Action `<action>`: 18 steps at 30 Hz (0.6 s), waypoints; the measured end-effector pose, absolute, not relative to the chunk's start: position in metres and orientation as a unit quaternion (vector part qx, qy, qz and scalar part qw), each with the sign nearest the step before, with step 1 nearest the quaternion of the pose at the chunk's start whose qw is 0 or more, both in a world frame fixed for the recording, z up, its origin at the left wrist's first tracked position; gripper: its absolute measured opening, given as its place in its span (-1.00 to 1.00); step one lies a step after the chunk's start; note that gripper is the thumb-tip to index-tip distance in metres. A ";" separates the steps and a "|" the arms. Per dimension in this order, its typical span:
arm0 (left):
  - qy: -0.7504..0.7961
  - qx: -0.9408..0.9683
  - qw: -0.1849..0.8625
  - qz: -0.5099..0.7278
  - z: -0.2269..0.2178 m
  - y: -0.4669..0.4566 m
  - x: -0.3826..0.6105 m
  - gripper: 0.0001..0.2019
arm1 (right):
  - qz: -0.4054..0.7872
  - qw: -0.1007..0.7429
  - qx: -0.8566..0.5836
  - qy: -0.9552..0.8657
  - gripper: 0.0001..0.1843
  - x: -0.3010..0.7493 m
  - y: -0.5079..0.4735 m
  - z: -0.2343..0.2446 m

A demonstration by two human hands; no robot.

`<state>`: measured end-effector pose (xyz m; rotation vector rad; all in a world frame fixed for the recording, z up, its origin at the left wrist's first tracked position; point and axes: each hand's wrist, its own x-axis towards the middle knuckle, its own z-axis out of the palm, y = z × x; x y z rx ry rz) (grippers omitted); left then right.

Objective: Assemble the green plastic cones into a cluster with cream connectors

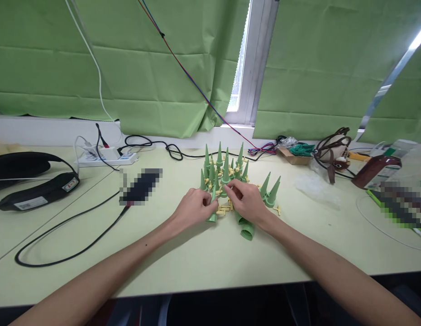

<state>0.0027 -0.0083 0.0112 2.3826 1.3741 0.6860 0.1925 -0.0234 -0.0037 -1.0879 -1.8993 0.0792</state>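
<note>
Several green pointed plastic cones (226, 170) stand in a cluster on the table, with small pale-yellow T-shaped pieces (224, 208) among and in front of them. My left hand (196, 206) is closed, thumb and fingers pinching a green cone (212, 216) at the near left of the cluster. Beside it, my right hand (247, 199) is closed in a pinch close to the base of a standing cone; what its fingertips hold, if anything, is hidden. Below the right hand lie green hollow pieces (246, 231), their round open ends toward me.
On the left are a power strip (107, 157), a blurred dark device (141, 185) on a black cable, and a black padded item (37, 192). Rightward lie clear plastic film (317, 188), a brown bottle (376, 172) and a cardboard box (294, 156). Green curtains (145, 68) hang behind.
</note>
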 end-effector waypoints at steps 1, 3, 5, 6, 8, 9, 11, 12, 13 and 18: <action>0.491 0.826 0.151 0.232 0.010 -0.008 0.003 -0.59 | 0.031 0.455 -0.442 -0.772 -0.75 0.192 -0.024 -0.004; 0.503 0.822 0.149 0.221 0.009 -0.006 0.002 -0.58 | 0.030 0.449 -0.444 -0.775 -0.75 0.192 -0.024 -0.004; 0.510 0.821 0.157 0.206 0.008 -0.004 0.001 -0.57 | 0.029 0.442 -0.445 -0.778 -0.75 0.192 -0.024 -0.004; 0.514 0.819 0.163 0.198 0.008 -0.003 0.001 -0.57 | 0.029 0.438 -0.446 -0.780 -0.75 0.192 -0.024 -0.004; 0.521 0.814 0.177 0.189 0.006 -0.001 -0.001 -0.56 | 0.030 0.430 -0.449 -0.783 -0.77 0.191 -0.024 -0.004; 0.523 0.810 0.183 0.188 0.005 0.001 -0.001 -0.56 | 0.031 0.425 -0.450 -0.785 -0.78 0.191 -0.024 -0.004; 0.525 0.806 0.194 0.192 0.003 0.004 -0.003 -0.55 | 0.033 0.412 -0.455 -0.789 -0.80 0.191 -0.024 -0.004; 0.525 0.805 0.197 0.193 0.001 0.005 -0.004 -0.55 | 0.034 0.404 -0.457 -0.792 -0.82 0.191 -0.024 -0.004; 0.524 0.806 0.197 0.192 0.000 0.007 -0.004 -0.55 | 0.036 0.395 -0.460 -0.794 -0.83 0.192 -0.024 -0.004; 0.526 0.813 0.177 0.177 -0.006 0.011 -0.007 -0.57 | 0.044 0.336 -0.473 -0.813 -0.89 0.192 -0.022 -0.006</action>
